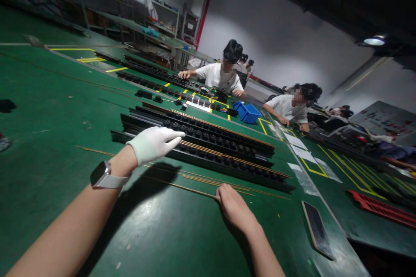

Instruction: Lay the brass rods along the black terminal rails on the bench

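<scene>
My left hand (154, 143) wears a white glove, with a smartwatch (103, 175) on the wrist. Its fingers stretch out flat over the near end of a long black strip (208, 156) lined with round sockets. Two more such black strips (211, 132) lie just behind it, with thin brass rods along them. My bare right hand (232, 205) rests palm down on the green table (48, 130), its fingertips touching the end of a thin brass rod (182, 187). More brass rods (227, 184) lie loose beside the near strip.
A phone (317, 229) lies face up at the table's right edge. A blue bin (247, 112) stands farther back. Two people in white shirts work at the far side, with more black strips before them. A red strip (383, 208) lies on the right.
</scene>
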The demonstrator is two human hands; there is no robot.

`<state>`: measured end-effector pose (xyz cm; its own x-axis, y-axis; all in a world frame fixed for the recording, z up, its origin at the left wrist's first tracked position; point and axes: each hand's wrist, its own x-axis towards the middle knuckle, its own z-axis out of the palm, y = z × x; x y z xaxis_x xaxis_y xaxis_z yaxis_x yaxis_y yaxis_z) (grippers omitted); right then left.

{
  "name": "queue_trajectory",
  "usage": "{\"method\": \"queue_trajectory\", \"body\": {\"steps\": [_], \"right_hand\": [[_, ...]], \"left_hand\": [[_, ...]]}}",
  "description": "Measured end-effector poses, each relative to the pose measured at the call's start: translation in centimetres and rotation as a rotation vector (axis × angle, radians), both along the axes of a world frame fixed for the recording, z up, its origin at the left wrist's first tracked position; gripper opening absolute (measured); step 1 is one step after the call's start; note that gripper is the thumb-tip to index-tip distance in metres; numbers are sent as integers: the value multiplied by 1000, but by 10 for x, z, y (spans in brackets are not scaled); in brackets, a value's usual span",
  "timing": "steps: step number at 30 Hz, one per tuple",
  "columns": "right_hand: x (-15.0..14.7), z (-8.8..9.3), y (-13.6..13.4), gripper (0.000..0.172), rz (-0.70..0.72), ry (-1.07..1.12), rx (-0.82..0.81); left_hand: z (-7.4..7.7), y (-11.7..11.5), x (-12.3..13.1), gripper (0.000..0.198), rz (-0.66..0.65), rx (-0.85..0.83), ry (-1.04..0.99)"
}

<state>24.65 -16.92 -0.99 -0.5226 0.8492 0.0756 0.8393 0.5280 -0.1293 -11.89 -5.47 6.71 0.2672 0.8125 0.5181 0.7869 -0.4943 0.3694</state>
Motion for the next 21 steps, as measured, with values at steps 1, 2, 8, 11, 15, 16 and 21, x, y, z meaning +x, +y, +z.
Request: {"method": "queue_trajectory", "body": {"steps": [1, 2, 8, 11, 15, 16, 21], "right_hand": [[11, 4, -4, 18, -21, 36, -48], [22, 8, -9, 19, -52, 70, -109], [93, 16, -38, 31, -158, 340, -316], [128, 11, -54, 35, -272, 423, -267], [171, 5, -76, 35, -391, 472, -188], [179, 4, -81, 35, -407, 480, -179], [200, 9, -87, 36, -418, 450, -105]], "left_hand": [[-2, 0, 0, 46, -79, -76, 50], [-5, 0, 1, 44, -135, -153, 85], [-24, -24, 50, 39, -359, -455, 241], [-29, -41, 79, 40, -494, -543, 310], [-32, -54, 97, 34, -560, -620, 382], [-32, -55, 100, 34, -549, -635, 410], [-33, -61, 120, 37, -478, -473, 425]]}}
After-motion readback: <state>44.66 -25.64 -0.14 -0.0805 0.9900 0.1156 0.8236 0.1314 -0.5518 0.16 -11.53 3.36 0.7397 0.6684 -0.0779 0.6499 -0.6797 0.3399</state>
